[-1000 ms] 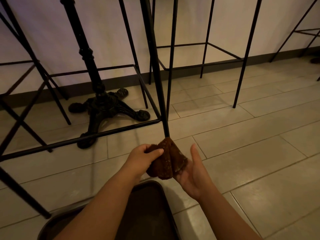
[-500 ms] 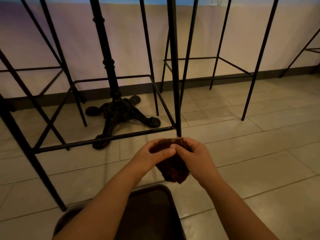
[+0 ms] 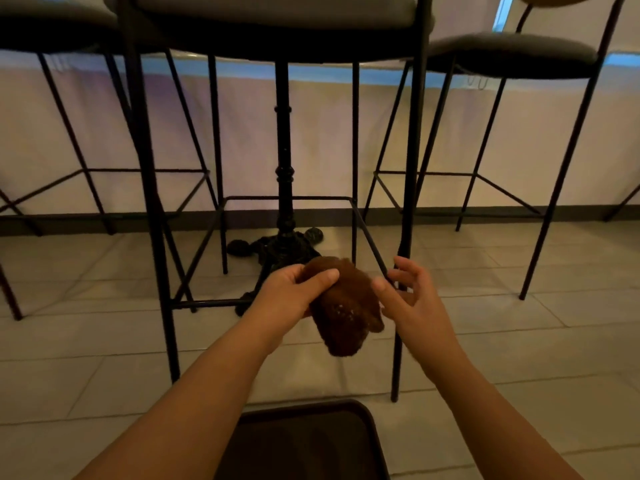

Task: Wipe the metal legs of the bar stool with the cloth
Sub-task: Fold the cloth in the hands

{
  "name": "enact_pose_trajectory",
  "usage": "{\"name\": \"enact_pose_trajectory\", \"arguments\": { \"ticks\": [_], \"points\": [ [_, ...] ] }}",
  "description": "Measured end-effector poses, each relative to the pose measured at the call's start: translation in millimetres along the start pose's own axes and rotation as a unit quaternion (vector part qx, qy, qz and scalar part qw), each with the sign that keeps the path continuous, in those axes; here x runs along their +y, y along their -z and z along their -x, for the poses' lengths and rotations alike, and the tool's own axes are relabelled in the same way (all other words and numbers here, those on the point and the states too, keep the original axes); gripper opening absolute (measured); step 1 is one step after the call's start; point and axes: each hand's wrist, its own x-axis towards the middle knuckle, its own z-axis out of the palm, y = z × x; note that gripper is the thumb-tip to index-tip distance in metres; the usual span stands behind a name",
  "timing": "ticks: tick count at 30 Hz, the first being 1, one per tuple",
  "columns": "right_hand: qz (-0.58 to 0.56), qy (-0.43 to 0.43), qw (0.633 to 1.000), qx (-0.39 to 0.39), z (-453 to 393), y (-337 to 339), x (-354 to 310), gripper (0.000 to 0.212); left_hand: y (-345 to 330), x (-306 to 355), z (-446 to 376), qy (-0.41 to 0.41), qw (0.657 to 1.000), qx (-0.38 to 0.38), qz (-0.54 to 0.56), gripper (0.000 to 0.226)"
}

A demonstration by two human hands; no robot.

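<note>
Presently the left hand [image 3: 294, 292] holds the brown cloth [image 3: 344, 306] bunched in its grip, thumb laid across the top and fingers curled beneath, so that the bulk of the fabric hangs loose below the hand. The right hand [image 3: 412, 299] has its grip wide, fingers spread and relaxed, thumb just beside the cloth; whether the thumb touches it cannot be told. Taking the bar stool's front right leg [image 3: 410, 174] as the landmark: the cloth sits just to the left of that leg, near the level of the footrest rail [image 3: 369, 233], and is not in contact with it. The right hand's fingers overlap the leg in view; contact cannot be confirmed. The front left leg [image 3: 149, 188] stands well apart to the left, and the table pedestal [image 3: 284, 188] stands behind the stool. A dark tray [image 3: 370, 431] lies on the tiled floor [image 3: 519, 358] nearer the person than the landmark leg.

Assessment: the cloth is being readied between the hands and no wiping is under way at this instant.

Risks noted:
- The cloth is wadded, not wrapped. Pressed to so thin a rod in that form, it would likely clean one face only and skip the far side.
- The hold is one-handed and loose, so a snag at the rail joint could pull the fabric free.
- A firm sideways stroke on the slender leg could shift or rock the stool.
</note>
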Motion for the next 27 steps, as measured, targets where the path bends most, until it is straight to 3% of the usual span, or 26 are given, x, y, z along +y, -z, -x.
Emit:
{"name": "enact_pose_trajectory", "arguments": {
  "ticks": [3, 5, 8, 10, 13, 16, 18, 22, 27],
  "points": [
    [0.140, 0.079, 0.986, -0.049, 17.7, -18.4, -1.7, 0.078, 10.9, 10.5, 4.5, 0.019, 0.998, 0.057, 0.009, 0.030],
    [0.191, 0.117, 0.973, -0.046, 19.6, -29.6, -1.7, 0.059, 15.8, 14.4, 9.3, 0.029, 0.998, 0.061, 0.015, 0.034],
    [0.044, 0.035, 0.998, -0.023, 12.1, -34.7, -10.6, 0.016, 24.6, 17.2, 19.3, 0.059, 0.996, 0.060, -0.010, 0.044],
    [-0.036, -0.017, 0.998, -0.038, 5.3, -33.4, -18.9, 0.014, 34.7, 18.3, 24.1, 0.071, 0.993, 0.084, -0.053, 0.050],
    [-0.051, -0.048, 0.996, -0.055, -3.7, -34.3, -29.1, 0.013, 45.8, 18.8, 28.0, 0.034, 0.991, 0.105, -0.074, 0.066],
    [-0.046, -0.041, 0.996, -0.068, -10.0, -40.8, -38.7, 0.009, 43.4, 19.4, 30.4, -0.003, 0.998, 0.011, -0.057, 0.083],
    [-0.059, -0.039, 0.994, -0.078, -12.8, -44.1, -44.0, 0.009, 42.1, 18.6, 30.8, 0.000, 0.999, -0.036, -0.036, 0.068],
    [-0.085, -0.035, 0.991, -0.092, -18.3, -42.2, -48.0, 0.011, 51.3, 17.7, 26.7, 0.002, 1.000, -0.008, 0.012, 0.021],
    [-0.121, -0.047, 0.990, -0.060, -22.5, -45.5, -42.3, 0.014, 55.2, 26.2, 24.0, 0.027, 0.981, 0.066, 0.179, 0.026]
  ]
}}
